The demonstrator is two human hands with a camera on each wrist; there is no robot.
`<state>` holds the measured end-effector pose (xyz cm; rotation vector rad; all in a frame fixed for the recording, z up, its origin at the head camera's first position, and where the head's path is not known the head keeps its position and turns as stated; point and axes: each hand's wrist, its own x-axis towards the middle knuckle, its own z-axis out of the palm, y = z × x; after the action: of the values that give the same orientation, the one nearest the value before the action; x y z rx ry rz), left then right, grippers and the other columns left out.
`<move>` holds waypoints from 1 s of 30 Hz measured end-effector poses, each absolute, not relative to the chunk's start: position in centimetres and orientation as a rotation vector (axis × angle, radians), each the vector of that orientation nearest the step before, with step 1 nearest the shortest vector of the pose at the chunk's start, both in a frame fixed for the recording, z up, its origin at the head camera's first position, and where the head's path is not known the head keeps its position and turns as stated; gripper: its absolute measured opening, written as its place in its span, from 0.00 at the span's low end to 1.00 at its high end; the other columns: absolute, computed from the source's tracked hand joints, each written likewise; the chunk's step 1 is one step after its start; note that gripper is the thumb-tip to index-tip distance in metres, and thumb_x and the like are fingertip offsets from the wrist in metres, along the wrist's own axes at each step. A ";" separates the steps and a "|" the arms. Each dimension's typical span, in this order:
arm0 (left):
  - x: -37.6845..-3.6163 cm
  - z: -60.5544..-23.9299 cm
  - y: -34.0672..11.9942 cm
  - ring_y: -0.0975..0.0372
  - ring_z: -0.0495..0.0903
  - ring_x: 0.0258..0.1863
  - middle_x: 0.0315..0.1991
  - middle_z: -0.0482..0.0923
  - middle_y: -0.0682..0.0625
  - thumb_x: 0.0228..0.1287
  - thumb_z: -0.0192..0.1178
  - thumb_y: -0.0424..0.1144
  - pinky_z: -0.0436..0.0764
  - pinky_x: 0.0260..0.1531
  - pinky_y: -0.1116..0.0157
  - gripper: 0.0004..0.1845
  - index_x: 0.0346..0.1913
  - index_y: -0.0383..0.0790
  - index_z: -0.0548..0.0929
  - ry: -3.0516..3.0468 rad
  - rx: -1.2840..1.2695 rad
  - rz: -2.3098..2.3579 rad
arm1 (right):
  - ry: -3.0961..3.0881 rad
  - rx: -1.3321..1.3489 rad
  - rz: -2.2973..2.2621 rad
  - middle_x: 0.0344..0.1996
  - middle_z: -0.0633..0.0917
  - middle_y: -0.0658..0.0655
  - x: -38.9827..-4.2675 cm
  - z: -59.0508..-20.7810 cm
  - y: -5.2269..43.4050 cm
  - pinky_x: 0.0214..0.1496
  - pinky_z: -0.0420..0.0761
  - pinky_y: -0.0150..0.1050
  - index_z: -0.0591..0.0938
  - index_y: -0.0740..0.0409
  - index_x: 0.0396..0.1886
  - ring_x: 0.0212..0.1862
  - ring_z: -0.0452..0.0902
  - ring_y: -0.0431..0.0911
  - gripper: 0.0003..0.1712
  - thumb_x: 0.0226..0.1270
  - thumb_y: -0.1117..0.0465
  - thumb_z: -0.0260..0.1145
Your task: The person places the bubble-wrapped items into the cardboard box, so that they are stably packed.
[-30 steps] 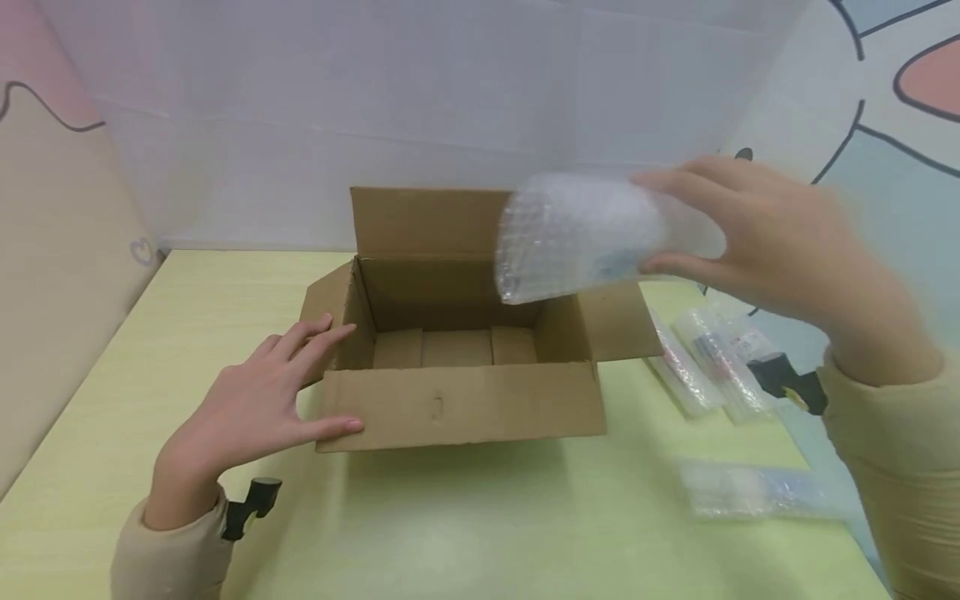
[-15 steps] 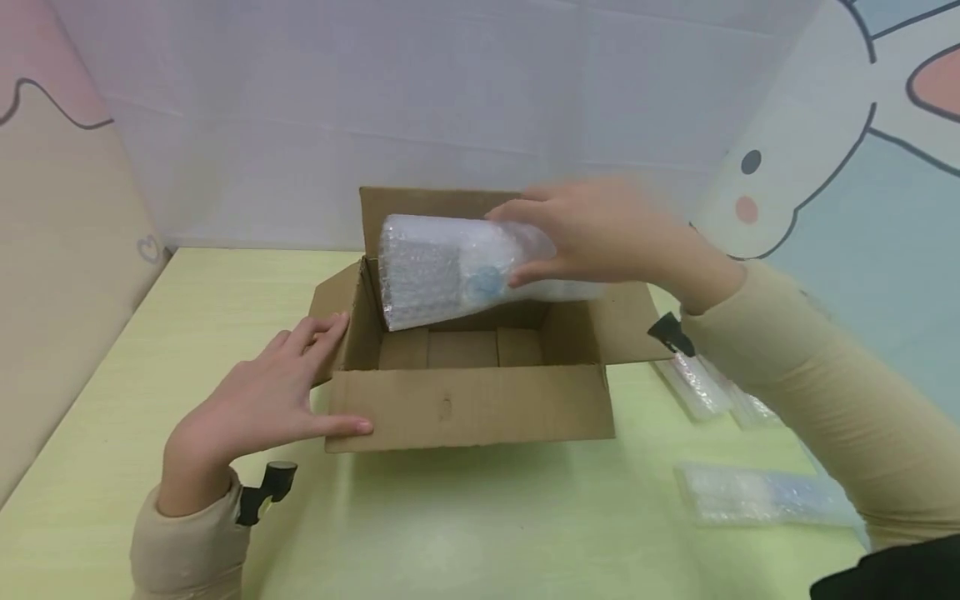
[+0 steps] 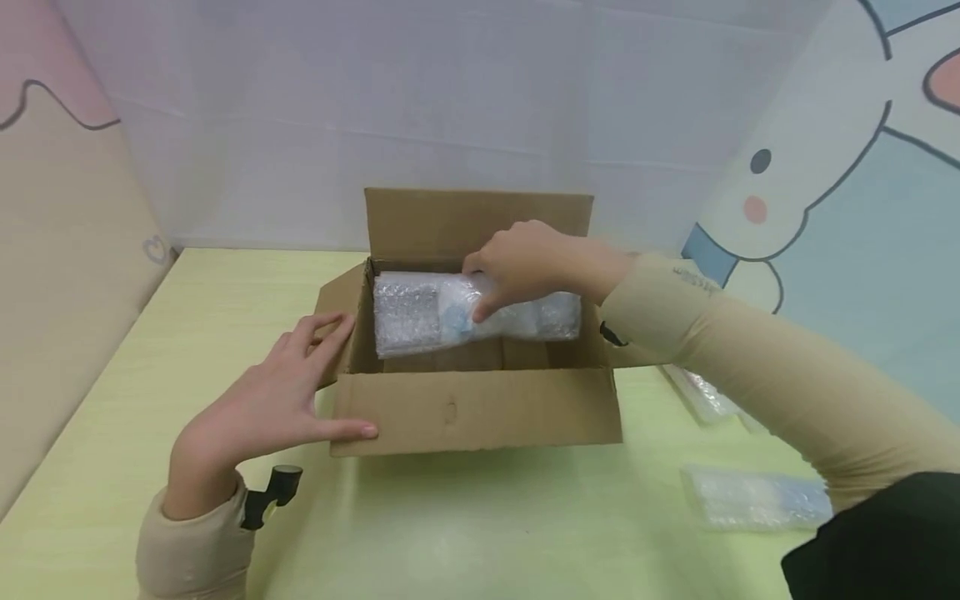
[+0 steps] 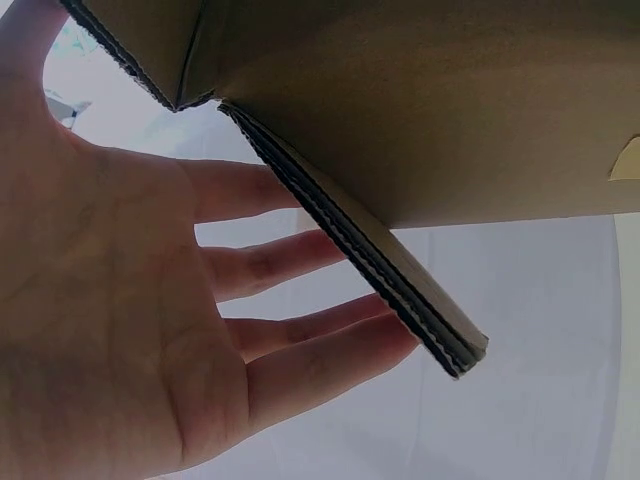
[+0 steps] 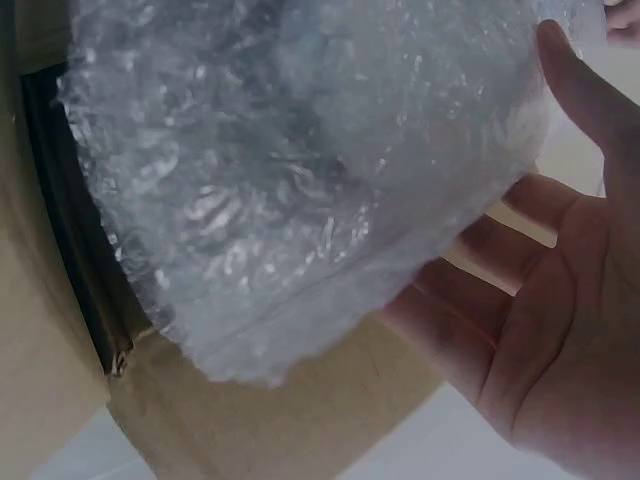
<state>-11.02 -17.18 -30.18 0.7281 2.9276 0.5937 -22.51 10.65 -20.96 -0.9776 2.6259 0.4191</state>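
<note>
And down it goes: a second ago the right hand [image 3: 525,262] held the bubble-wrapped bundle [image 3: 472,312] high at 2 o'clock off the cardboard box [image 3: 476,408], half a second ago it hung over the opening, and now the bundle sits low inside the walls, lying crosswise from the 9 o'clock side to the 3 o'clock side. By my reading the lowering is all but done, though whether the bundle touches the floor of the box cannot be told from here.

Nearest us, the left hand [image 3: 266,408] has barely budged. Its fingers are spread and straight, thumb along the front wall near the corner, the rest lying against the side flap [image 3: 330,304] at 9 o'clock. The left wrist view confirms it: flat fingers [image 4: 300,350] under the corrugated edge, bracing rather than clutching.

Inside the box, the right hand has its fingers curled over the top of the bundle with the thumb beneath; the right wrist view shows the wrap [image 5: 300,170] filling the frame against the palm. Something pale blue shows through the wrap.

Out at 4 o'clock another wrapped packet [image 3: 753,500] lies on the green table [image 3: 487,525], and more wrapped pieces [image 3: 705,396] peek from behind the sleeve at 3 o'clock. At 12 o'clock, the rear flap [image 3: 450,221] stands upright.
</note>
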 end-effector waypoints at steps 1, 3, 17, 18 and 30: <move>-11.0 -30.2 -17.2 0.49 0.66 0.57 0.74 0.50 0.42 0.45 0.65 0.72 0.78 0.36 0.56 0.64 0.78 0.42 0.47 2.926 0.730 0.598 | 2.614 -0.969 0.425 0.49 0.86 0.51 -22.7 -21.3 10.5 0.47 0.79 0.49 0.76 0.47 0.63 0.47 0.81 0.51 0.40 0.57 0.30 0.64; -10.9 -30.2 -17.1 0.50 0.66 0.58 0.74 0.50 0.42 0.46 0.65 0.72 0.78 0.37 0.54 0.64 0.78 0.42 0.47 2.923 0.729 0.603 | 2.585 -0.958 0.450 0.50 0.85 0.52 -22.9 -21.9 10.3 0.50 0.78 0.50 0.76 0.49 0.63 0.48 0.82 0.52 0.40 0.57 0.31 0.64; -10.7 -30.1 -16.6 0.45 0.60 0.70 0.77 0.48 0.42 0.47 0.63 0.74 0.81 0.42 0.49 0.64 0.78 0.43 0.45 2.893 0.738 0.591 | 2.438 -1.042 0.683 0.49 0.86 0.53 -24.1 -25.7 8.1 0.52 0.80 0.48 0.81 0.54 0.57 0.47 0.82 0.51 0.37 0.58 0.32 0.65; -10.7 -30.1 -16.6 0.45 0.59 0.70 0.77 0.48 0.42 0.47 0.63 0.74 0.81 0.43 0.49 0.64 0.78 0.42 0.45 2.893 0.741 0.588 | 2.434 -1.042 0.702 0.48 0.86 0.53 -24.2 -25.9 8.0 0.52 0.80 0.48 0.81 0.54 0.56 0.47 0.82 0.51 0.37 0.58 0.32 0.65; -10.4 -29.7 -16.3 0.46 0.61 0.68 0.76 0.50 0.42 0.44 0.62 0.75 0.80 0.44 0.49 0.66 0.78 0.41 0.46 2.880 0.717 0.597 | 2.393 -1.055 0.697 0.46 0.86 0.57 -24.7 -28.5 7.4 0.49 0.82 0.48 0.83 0.59 0.48 0.42 0.83 0.50 0.33 0.60 0.34 0.64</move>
<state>-10.43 -16.29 -29.71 0.7166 2.8804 0.5970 -24.71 7.45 -28.48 -1.0546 2.3931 0.6967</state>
